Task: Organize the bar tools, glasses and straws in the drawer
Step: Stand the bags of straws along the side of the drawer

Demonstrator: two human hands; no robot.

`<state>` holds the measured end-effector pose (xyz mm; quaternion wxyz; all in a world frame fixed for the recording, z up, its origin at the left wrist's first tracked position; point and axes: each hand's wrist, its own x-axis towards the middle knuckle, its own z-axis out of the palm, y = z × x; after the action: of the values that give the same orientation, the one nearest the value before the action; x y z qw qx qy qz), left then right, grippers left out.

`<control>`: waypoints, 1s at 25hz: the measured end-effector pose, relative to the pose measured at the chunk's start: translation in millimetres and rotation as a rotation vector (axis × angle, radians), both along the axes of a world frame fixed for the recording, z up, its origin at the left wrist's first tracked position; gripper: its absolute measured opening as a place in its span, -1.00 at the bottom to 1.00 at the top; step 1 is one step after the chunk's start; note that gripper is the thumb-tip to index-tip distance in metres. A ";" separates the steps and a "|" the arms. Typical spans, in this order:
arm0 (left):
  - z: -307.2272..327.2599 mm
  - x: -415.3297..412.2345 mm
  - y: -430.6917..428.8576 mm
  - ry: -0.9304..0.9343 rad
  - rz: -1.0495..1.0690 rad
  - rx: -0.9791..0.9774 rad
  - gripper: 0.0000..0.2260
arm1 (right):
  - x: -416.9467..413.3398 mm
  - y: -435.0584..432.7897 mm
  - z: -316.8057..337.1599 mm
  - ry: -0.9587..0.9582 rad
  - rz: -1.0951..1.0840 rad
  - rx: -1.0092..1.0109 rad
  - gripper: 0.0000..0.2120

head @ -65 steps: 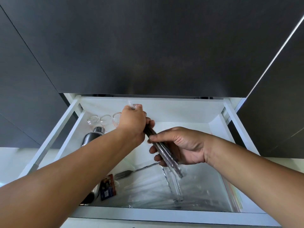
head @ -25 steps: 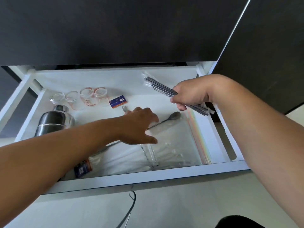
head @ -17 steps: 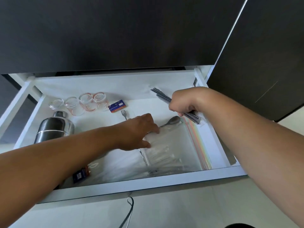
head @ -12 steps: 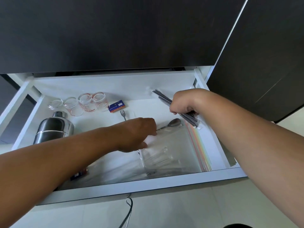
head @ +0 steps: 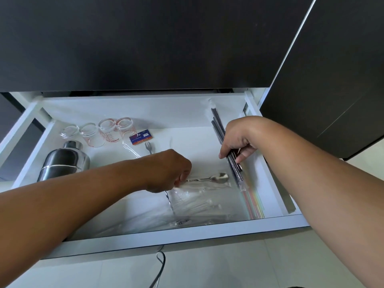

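Observation:
An open white drawer (head: 178, 235) fills the middle of the view. My right hand (head: 236, 140) grips a pack of black straws (head: 218, 123) lying along the drawer's right side. My left hand (head: 172, 169) pinches the handle of a metal spoon (head: 218, 177) at the drawer's centre. A clear plastic bag (head: 197, 208) lies under the spoon. Coloured straws (head: 252, 204) lie near the right wall. Several small glasses (head: 108, 129) stand in a row at the back left, beside a steel shaker (head: 62, 161) lying on its side.
A small blue and orange box (head: 141, 137) and a little fork (head: 148, 146) lie behind my left hand. Dark cabinet fronts (head: 145, 42) rise above and right of the drawer. A cable (head: 160, 265) hangs over the pale floor below.
My right hand has lowered the black straws to the drawer's right side. My left hand slid from the plastic bag to the spoon handle and took hold of it.

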<state>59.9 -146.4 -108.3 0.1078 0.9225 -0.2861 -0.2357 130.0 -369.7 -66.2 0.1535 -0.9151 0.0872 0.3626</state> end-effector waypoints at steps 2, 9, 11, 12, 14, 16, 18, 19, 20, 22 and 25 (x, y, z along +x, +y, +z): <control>-1.0 -2.5 -1.3 0.045 -0.010 -0.002 -0.61 | -1.0 1.8 -2.7 -0.007 0.006 0.004 -0.71; -2.1 -5.8 -4.4 0.015 -0.203 -0.025 -0.59 | -2.3 8.2 -14.7 -0.031 -0.020 0.066 -0.76; -1.1 -6.7 -4.5 0.043 -0.250 -0.010 -0.68 | -1.9 11.0 -18.5 -0.010 0.079 -0.028 -0.71; -0.9 -7.7 -4.8 0.055 -0.274 -0.002 -0.71 | -2.0 12.8 -19.7 0.001 0.138 -0.087 -0.67; -0.6 -9.5 -5.4 0.060 -0.315 0.016 -0.75 | -5.2 16.4 -22.3 0.042 0.205 -0.160 -0.65; -1.0 -10.0 -5.7 0.040 -0.336 0.037 -0.74 | -9.6 20.2 -27.9 0.129 0.223 -0.202 -0.66; -0.7 -9.2 -5.1 0.037 -0.321 0.048 -0.74 | -13.8 23.0 -33.0 0.239 0.184 -0.237 -0.71; 0.6 -7.5 -4.7 0.045 -0.305 0.043 -0.74 | -15.5 22.7 -35.4 0.297 0.168 -0.254 -0.73; 2.2 -5.0 -4.3 0.052 -0.292 0.037 -0.74 | -18.1 21.7 -37.5 0.345 0.158 -0.263 -0.72; 6.8 3.8 -2.0 0.040 -0.268 0.011 -0.76 | -22.8 18.9 -39.8 0.380 0.146 -0.263 -0.67; 15.2 15.2 4.9 -0.048 -0.167 -0.070 -0.82 | -34.9 16.2 -37.4 0.393 0.099 -0.250 -0.70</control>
<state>75.1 -141.5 -93.1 0.1130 0.8965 -0.3724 -0.2117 95.1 -353.5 -103.6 0.0010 -0.8418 0.1144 0.5275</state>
